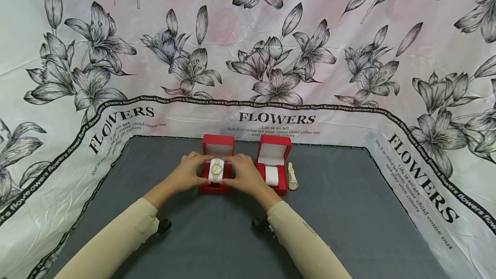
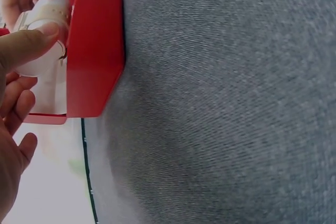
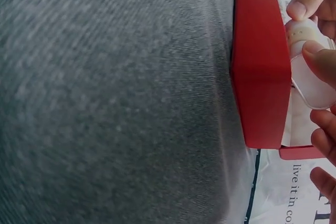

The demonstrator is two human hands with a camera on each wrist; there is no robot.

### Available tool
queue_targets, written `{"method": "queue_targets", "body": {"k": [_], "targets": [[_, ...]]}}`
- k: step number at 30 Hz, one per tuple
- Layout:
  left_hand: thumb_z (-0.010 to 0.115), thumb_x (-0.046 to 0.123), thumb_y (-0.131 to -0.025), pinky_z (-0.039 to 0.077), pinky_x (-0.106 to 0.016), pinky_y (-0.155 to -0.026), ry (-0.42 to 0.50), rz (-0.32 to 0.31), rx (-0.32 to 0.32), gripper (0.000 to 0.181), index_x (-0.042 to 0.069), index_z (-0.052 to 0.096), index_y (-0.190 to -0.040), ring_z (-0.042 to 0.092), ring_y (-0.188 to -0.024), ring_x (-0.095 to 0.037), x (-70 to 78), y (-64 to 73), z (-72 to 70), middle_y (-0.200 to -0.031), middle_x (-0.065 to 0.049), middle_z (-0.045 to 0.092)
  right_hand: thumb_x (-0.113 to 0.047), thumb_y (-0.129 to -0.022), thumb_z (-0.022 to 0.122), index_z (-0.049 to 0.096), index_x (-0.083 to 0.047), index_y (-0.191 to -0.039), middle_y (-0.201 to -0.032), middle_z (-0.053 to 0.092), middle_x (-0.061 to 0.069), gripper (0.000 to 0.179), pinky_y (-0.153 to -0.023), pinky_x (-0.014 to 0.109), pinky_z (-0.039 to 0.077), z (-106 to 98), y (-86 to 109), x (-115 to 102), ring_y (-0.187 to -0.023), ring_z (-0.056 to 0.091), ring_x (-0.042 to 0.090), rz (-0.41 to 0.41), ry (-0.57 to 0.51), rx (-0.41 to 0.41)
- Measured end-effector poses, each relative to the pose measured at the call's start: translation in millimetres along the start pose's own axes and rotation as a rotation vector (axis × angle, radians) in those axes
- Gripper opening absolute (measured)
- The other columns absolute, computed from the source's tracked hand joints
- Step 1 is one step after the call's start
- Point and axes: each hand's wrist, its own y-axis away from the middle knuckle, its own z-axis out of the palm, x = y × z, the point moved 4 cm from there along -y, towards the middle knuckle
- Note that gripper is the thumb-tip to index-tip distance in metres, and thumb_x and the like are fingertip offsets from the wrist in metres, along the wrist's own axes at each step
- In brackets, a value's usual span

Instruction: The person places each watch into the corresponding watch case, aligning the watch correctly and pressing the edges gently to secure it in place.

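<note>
A wristwatch [image 1: 217,169] with a pale strap and a light dial is wrapped around a white watch pillow [image 1: 211,175]. My left hand [image 1: 187,172] pinches the pillow's left side, while my right hand [image 1: 245,174] pinches the right side. Both are at the opening of a red watch box [image 1: 214,190], whose lid stands up behind. In the left wrist view the thumbs lie on the pillow and strap [image 2: 55,10], close to the box wall [image 2: 97,45]. The right wrist view shows the pillow [image 3: 312,80] tilted, partly out of the box. Fingers hide its far side.
To the right stands a second open red box [image 1: 281,184] with a white pillow [image 1: 271,176] inside. Beside it lies another pale-strapped watch [image 1: 292,178]. Grey cloth [image 1: 341,210] covers the table, and a flower-printed sheet [image 1: 279,117] rises behind.
</note>
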Motion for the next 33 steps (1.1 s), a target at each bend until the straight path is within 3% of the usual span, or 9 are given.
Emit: {"method": "queue_targets", "body": {"k": [14, 25, 33], "targets": [[0.090, 0.028, -0.080, 0.032, -0.055, -0.099, -0.004, -0.005, -0.054, 0.071, 0.010, 0.060, -0.142, 0.051, -0.121, -0.029, -6.8, -1.6, 8.4, -0.127, -0.012, 0.065, -0.044, -0.082, 0.085, 0.060, -0.018, -0.141, -0.132, 0.068, -0.001, 0.069, -0.113, 0.045, 0.037, 11.0, 0.4, 6.4, -0.123, 0.055, 0.019, -0.001, 0.028, -0.028], [0.089, 0.031, -0.078, 0.032, -0.049, -0.093, -0.008, -0.008, -0.050, 0.066, 0.009, 0.065, -0.136, 0.051, -0.117, -0.026, -9.6, -1.9, 12.3, -0.123, -0.011, 0.068, -0.046, -0.084, 0.083, 0.063, -0.021, -0.139, -0.132, 0.068, 0.001, 0.064, -0.112, 0.045, 0.036, 14.7, 0.4, 8.9, -0.123, 0.054, 0.019, -0.003, 0.046, -0.061], [0.089, 0.032, -0.076, 0.031, -0.047, -0.091, -0.026, -0.021, -0.042, 0.065, 0.011, 0.066, -0.134, 0.052, -0.115, -0.025, -9.5, -2.8, 12.3, -0.122, -0.009, 0.068, -0.047, -0.084, 0.082, 0.064, -0.023, -0.137, -0.131, 0.067, -0.003, 0.061, -0.109, 0.045, 0.039, 13.6, 0.8, 7.1, -0.123, 0.054, 0.018, -0.012, 0.090, -0.038]]}}
